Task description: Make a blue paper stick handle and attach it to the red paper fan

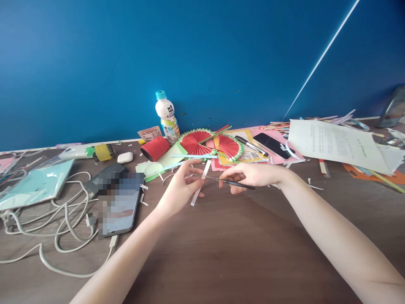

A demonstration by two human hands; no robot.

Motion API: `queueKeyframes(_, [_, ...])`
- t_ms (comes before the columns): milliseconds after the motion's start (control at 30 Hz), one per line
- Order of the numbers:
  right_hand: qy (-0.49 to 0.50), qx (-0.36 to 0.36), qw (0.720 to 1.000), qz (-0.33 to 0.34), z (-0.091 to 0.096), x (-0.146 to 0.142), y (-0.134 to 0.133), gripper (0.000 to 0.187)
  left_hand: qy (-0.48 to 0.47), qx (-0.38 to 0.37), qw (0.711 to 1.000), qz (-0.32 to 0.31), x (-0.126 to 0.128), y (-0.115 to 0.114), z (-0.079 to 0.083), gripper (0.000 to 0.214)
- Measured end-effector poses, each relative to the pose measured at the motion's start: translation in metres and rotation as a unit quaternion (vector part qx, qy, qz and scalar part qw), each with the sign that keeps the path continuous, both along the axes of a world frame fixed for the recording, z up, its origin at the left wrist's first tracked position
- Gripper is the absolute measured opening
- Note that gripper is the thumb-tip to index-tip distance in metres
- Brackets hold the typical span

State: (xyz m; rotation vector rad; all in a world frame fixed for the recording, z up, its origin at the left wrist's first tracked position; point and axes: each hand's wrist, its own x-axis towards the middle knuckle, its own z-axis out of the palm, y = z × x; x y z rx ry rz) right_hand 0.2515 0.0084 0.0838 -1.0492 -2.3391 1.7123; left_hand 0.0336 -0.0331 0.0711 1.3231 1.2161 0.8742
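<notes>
Between the fingers of my left hand (181, 185) is a narrow white paper strip (206, 169), slanting up to the right. My right hand (245, 174) grips black-handled scissors (238, 184), seen nearly edge-on. Their thin metal blades point left and cross the strip by my left fingertips; whether the blades are apart I cannot tell. Just behind both hands lie two folded red paper fans with green-and-white rims, a left fan (194, 141) and a right fan (228, 147), with thin paper strips across them.
A drink bottle (166, 116) stands against the blue wall, beside a red cylinder (155, 148). Leftward lie a phone (123, 211), looping white cables (68, 219) and an earbud case (125, 157). Another phone (274, 145), a pen (251, 145) and a printed sheet (335, 143) lie to the right.
</notes>
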Motion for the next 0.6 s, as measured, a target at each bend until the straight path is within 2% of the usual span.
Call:
queueKeyframes(133, [0.024, -0.014, 1.0, -0.005, -0.0013, 0.0014, 0.0, 0.037, -0.028, -0.022, 0.999, 0.006, 0.0003, 0.0014, 0.001, 0.047])
queueKeyframes(333, [0.048, -0.023, 0.998, -0.033, 0.0023, 0.0043, 0.0007, 0.036, 0.005, -0.042, 0.999, -0.015, -0.002, 0.0007, -0.0021, 0.025])
queueKeyframes(500, [0.045, -0.012, 0.998, -0.042, 0.0052, 0.0032, 0.0005, 0.032, -0.017, -0.068, 0.997, -0.019, -0.004, 0.0006, -0.0036, 0.022])
queueKeyframes(600, [0.067, 0.001, 0.996, -0.066, 0.004, 0.0032, 0.0014, 0.038, -0.06, -0.094, 0.994, -0.02, -0.0047, 0.0, 0.0008, 0.024])
